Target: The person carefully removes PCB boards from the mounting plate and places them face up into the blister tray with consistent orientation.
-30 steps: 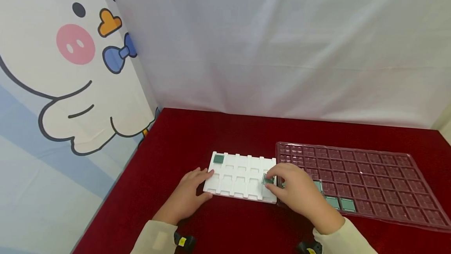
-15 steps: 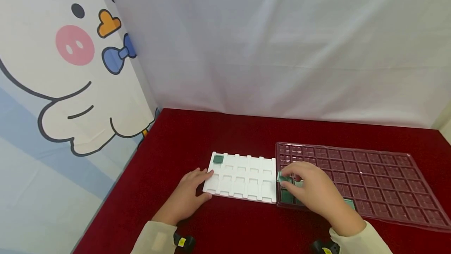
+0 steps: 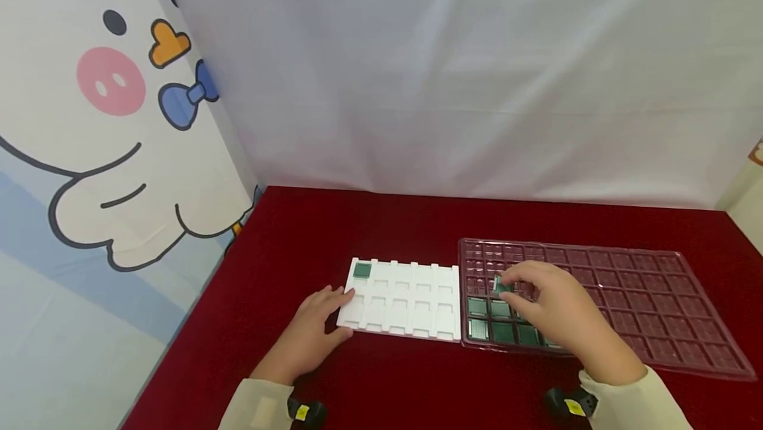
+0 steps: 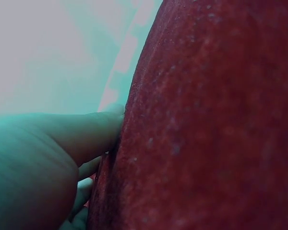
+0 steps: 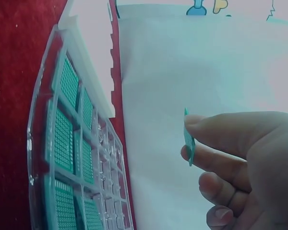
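My right hand point(image 3: 557, 297) pinches a small green circuit board point(image 3: 503, 285) between thumb and fingers, over the left part of the clear plastic compartment tray point(image 3: 632, 284). In the right wrist view the board point(image 5: 188, 139) stands nearly edge-on, raised above that tray. My left hand point(image 3: 310, 330) rests at the left end of the white slotted tray point(image 3: 390, 314), fingers by its side edge and thumb at its near corner. The thumb point(image 4: 86, 134) lies straight along the tray edge in the left wrist view. One green board point(image 3: 361, 270) sits in the white tray's far left slot.
Several green perforated boards point(image 3: 478, 329) lie in the clear tray's near left compartments. The clear tray's left edge adjoins the white tray's right end. Both stand on a dark red cloth point(image 3: 411, 383), with a white curtain point(image 3: 453, 85) behind and a cartoon-printed sheet point(image 3: 53, 152) at left.
My right hand has moved right with the green board, from over the white tray's right end to over the clear tray. My left hand keeps its place. The view has shifted slightly.
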Available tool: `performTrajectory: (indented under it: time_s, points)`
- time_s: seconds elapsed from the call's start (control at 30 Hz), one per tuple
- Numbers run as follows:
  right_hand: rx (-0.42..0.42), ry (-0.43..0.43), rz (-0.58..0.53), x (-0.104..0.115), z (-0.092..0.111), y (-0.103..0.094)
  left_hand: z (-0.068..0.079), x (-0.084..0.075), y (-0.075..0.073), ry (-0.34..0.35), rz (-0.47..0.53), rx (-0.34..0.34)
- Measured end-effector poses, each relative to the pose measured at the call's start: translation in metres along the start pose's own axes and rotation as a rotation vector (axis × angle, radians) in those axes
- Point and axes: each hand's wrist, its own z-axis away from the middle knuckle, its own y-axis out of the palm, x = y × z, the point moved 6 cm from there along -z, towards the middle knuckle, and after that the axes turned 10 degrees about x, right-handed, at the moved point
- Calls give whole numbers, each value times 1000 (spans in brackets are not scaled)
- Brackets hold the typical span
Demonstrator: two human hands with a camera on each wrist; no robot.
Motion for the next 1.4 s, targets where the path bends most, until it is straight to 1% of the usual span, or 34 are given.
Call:
performTrajectory:
  time_s: [0.2, 0.33, 0.6, 0.73, 0.87, 1.1, 1.4]
  points:
    - [7, 5, 6, -5, -1, -4, 0, 1, -1, -2, -6, 0]
    - [10, 35, 7, -13, 0, -8, -1, 1, 0, 1, -12, -3]
    - [48, 88, -3, -24, 2, -16, -3, 1, 0, 8, -17, -13]
    - [55, 77, 1, -29, 4, -20, -2, 0, -1, 18, -17, -19]
    - [79, 72, -11, -35, 7, -23, -1, -1, -2, 20, -16, -22]
    - [114, 35, -16, -45, 12, -26, 0, -1, -1, 20, -17, -22]
    - [172, 42, -61, -57, 14, -18, 2, -2, -1, 28, -16, -25]
